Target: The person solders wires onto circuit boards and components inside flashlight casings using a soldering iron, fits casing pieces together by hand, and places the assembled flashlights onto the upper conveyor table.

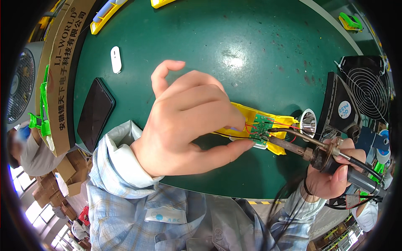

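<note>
A yellow plastic housing lies near the bench's front edge, with a green circuit board in it. Thin red wires and a black wire run to the board. My left hand is bent over the housing's left part, index finger and thumb closed about it beside the board, little finger raised. In my right hand is a soldering iron with a thin metal feed tube along it. The iron's tip meets the board or hovers just above it. A silver reflector cup sits at the housing's right end.
On the green bench, a black phone and a small white device lie left, by a cardboard box. A black fan stands right. Yellow housings lie along the far side.
</note>
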A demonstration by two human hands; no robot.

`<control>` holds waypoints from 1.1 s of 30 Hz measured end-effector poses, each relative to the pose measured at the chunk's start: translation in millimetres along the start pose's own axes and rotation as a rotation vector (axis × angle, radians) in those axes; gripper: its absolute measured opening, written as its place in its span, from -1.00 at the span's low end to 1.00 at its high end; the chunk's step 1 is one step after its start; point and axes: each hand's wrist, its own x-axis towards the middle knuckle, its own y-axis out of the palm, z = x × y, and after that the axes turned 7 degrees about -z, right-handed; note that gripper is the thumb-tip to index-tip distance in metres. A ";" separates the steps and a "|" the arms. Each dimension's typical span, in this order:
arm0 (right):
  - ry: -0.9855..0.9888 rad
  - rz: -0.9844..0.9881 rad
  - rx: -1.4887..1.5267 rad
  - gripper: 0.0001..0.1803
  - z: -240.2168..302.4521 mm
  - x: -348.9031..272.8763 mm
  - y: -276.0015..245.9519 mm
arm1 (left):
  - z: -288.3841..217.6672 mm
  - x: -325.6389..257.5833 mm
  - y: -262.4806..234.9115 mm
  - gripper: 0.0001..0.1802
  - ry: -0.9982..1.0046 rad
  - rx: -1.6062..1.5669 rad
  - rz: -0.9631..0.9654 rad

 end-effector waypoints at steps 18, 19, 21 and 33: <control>-0.081 -0.031 -0.096 -0.61 -0.7 0.8 2.1 | 3.0 -0.3 5.3 -0.85 0.077 0.020 0.049; -0.057 -0.018 -0.096 -0.60 -1.2 1.0 1.7 | 3.4 -0.2 5.4 -0.85 0.076 0.022 0.049; -0.078 -0.031 -0.101 -0.60 -2.4 1.8 2.7 | 2.6 0.3 4.7 -0.84 0.071 0.030 0.067; -0.222 -0.043 0.221 -0.78 -11.4 15.7 -10.8 | -4.7 -0.6 0.0 -0.87 0.053 -0.003 0.041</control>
